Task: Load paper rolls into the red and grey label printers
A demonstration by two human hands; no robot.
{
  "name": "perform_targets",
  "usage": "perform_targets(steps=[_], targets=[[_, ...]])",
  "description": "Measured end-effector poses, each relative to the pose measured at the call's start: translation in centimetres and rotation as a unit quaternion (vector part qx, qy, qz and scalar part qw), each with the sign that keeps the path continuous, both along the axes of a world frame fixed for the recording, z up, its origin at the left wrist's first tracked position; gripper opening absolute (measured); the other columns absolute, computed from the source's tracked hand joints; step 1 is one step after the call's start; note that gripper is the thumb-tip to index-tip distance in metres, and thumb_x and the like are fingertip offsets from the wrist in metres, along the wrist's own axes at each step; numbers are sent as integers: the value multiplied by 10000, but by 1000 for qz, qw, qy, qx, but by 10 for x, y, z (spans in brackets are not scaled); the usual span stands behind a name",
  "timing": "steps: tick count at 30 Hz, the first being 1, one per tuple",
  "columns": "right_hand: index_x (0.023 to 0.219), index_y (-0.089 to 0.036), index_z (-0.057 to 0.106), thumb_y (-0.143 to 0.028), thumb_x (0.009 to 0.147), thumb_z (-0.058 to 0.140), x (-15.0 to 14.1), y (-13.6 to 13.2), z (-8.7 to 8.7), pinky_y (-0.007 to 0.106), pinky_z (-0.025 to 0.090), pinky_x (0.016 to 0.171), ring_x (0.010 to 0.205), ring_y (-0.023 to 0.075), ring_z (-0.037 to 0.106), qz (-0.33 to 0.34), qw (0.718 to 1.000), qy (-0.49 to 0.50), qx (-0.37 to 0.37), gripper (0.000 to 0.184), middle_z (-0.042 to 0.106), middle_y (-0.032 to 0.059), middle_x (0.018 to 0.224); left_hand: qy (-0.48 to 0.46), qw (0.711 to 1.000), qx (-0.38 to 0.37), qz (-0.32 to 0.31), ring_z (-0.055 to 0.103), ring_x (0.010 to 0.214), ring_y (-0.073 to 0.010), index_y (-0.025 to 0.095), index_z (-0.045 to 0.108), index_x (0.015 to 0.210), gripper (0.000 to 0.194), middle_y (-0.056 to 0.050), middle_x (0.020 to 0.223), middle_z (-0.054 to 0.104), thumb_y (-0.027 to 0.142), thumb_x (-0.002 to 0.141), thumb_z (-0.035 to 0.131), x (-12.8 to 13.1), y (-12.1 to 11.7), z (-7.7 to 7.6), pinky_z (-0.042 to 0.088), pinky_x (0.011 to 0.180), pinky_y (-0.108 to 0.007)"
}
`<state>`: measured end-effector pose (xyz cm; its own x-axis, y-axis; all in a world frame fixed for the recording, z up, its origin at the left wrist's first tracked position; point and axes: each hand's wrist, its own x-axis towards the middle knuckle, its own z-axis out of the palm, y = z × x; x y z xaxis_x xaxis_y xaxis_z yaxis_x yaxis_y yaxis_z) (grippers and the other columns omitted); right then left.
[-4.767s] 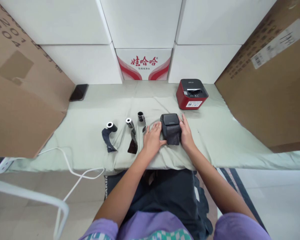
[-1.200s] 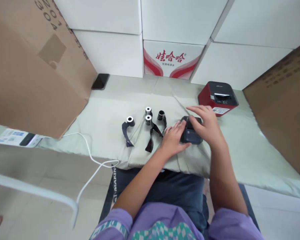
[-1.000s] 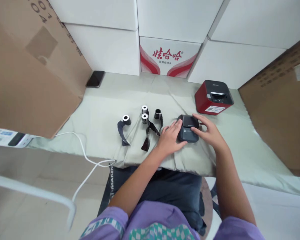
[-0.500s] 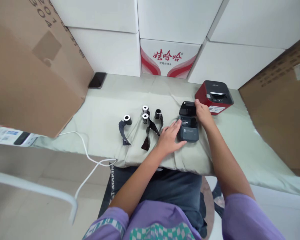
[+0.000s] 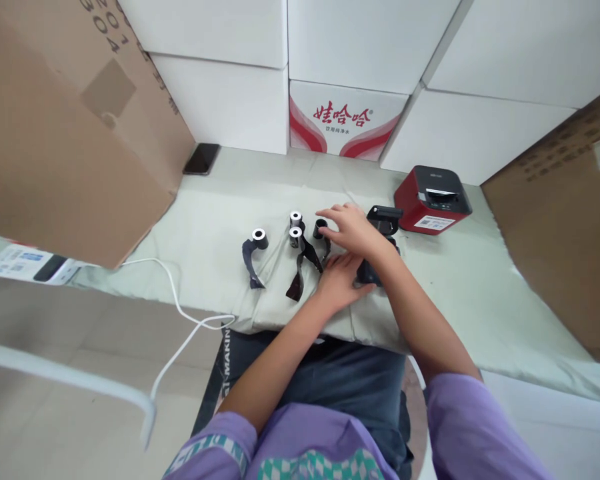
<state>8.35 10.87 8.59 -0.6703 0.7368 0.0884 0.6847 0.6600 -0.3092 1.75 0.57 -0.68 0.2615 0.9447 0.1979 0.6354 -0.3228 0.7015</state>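
Observation:
A small dark portable printer lies on the cloth with its lid raised; my right forearm covers much of it. My left hand holds the printer's left side, thumb along the front edge. Across it reaches my right hand, thumb and fingers apart around a small black roll with a loose tail. I cannot see firm contact with that roll. Left of it stand two rolls with white ends, a rear one and a front one, and farther left another roll with a dark strip unwound.
A red and black printer stands at the back right. White boxes line the back, and cardboard boxes flank both sides, including a left one. A phone lies at the back left. A white cable hangs over the front edge.
My right hand has left the printer's raised lid and moved left to the black roll, fingers spread. My left hand stays at the printer.

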Motion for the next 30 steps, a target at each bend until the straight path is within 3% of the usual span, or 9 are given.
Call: perform_targets(steps=[3,5,7,10,13,16,19,23,30], targets=[[1227,-170,720,-195,930,585,-13,9,-9,458,440,1015,1071,302,634,18,999,-25,-29,327,740,153,1174,7,1000,-3,6,616,1358,-341,189,587,1384,571,-148,1409,683,437,893,742,1,0,-1,444,1191,-502],[1185,-170,705,-197,921,584,-6,11,-12,423,479,969,1002,266,657,-4,997,62,-45,292,745,130,1134,4,1000,-2,5,568,1427,-337,193,544,1447,629,-153,1494,632,429,898,738,1,0,-1,415,1222,-505],[1176,-203,669,-266,919,606,14,11,-12,394,524,899,947,238,672,-40,976,198,-75,273,738,98,1144,-2,1000,-4,-1,464,1531,-329,197,427,1566,763,-156,1600,542,422,904,732,1,0,1,376,1256,-513],[1168,-262,619,-423,889,667,58,4,-8,382,568,787,898,232,696,-103,916,368,-126,326,727,76,1147,1,1000,-11,-5,365,1599,-307,201,290,1652,890,-156,1669,459,417,906,725,1,0,3,349,1273,-516],[1130,-310,606,-562,817,734,100,-4,-8,404,584,735,891,255,708,-151,873,438,-152,422,727,63,1082,5,1000,-9,-6,366,1601,-288,217,260,1670,905,-142,1701,410,400,910,715,0,-2,5,349,1273,-510],[1072,-313,610,-591,767,775,128,-10,-17,432,591,762,912,271,711,-161,860,457,-161,445,728,63,1057,7,1000,-6,-8,360,1605,-272,214,257,1675,888,-135,1719,375,392,923,696,-1,-3,5,346,1277,-497],[1027,-286,614,-534,769,780,141,-10,-29,417,574,798,961,270,710,-150,874,441,-139,395,735,66,1043,13,1000,-10,-1,378,1596,-280,224,248,1679,886,-138,1719,371,405,930,685,-2,-5,5,354,1271,-508],[1011,-254,634,-420,799,727,145,-9,-38,370,524,751,923,248,680,-145,925,341,-88,285,724,58,1002,10,1000,-4,4,411,1577,-296,230,230,1683,903,-148,1709,391,418,929,691,-2,-6,4,371,1259,-517],[1007,-234,674,-278,815,631,141,-10,-44,436,510,886,951,280,612,-133,972,196,0,201,683,87,985,6,1000,-3,6,430,1565,-301,241,221,1686,893,-146,1703,404,410,940,683,-3,-8,4,369,1262,-520]])
